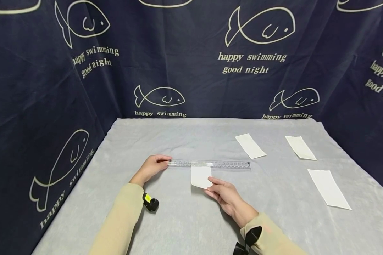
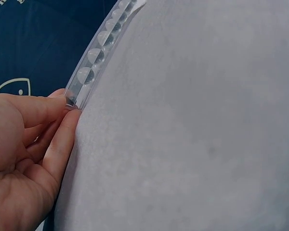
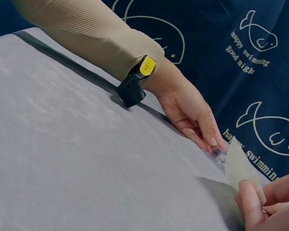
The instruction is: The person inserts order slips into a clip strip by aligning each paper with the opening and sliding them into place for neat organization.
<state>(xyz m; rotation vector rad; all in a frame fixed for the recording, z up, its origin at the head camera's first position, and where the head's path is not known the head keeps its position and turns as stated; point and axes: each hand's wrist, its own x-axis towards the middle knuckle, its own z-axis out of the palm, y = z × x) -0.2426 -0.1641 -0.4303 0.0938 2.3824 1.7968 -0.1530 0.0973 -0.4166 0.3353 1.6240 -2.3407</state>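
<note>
Sleeves (image 1: 271, 233); right fingers (image 1: 218, 181) pinch paper (image 1: 200, 176) — left fingers (image 2: 61, 136), ruler (image 1: 230, 164).

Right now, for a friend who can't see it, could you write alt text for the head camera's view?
A person's left hand grips one end of a clear ruler on grey cloth while their right hand pinches a white paper near a corner, its far end meeting the ruler. Three other papers lie to the right; dark fish-print fabric hangs behind.
</note>
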